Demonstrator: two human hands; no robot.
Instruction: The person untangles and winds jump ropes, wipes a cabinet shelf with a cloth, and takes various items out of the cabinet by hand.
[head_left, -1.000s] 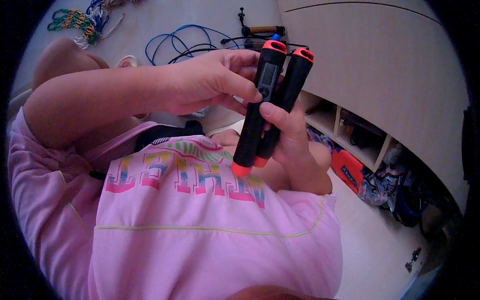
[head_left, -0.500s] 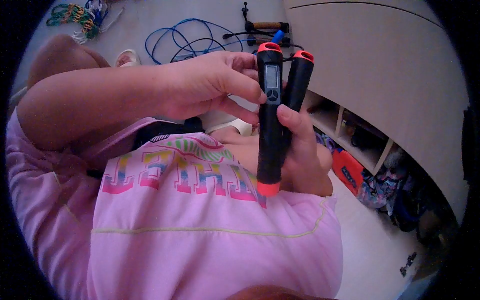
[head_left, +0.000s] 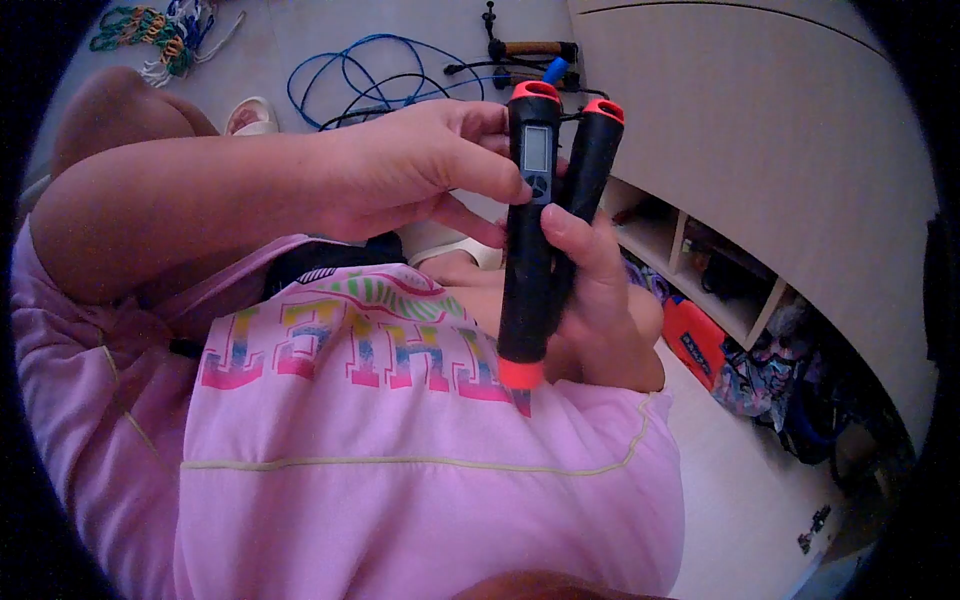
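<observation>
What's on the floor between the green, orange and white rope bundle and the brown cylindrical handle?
Between the rope bundle and brown handle, the head view shows looped thin blue cord and black cord.

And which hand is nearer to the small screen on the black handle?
Left. The left hand is beside the screen, thumb at the buttons; the right hand grips lower.

Left hand [head_left: 430, 170]: thumb at the buttons [head_left: 538, 188] of the display handle [head_left: 527, 260], fingers going behind it.
Right hand [head_left: 602, 275]: holds the display handle, its thumb beside the buttons.
Second handle [head_left: 594, 155]: black with red end, behind the display handle.
Floor [head_left: 270, 50]: carries a blue cable [head_left: 345, 55].
</observation>
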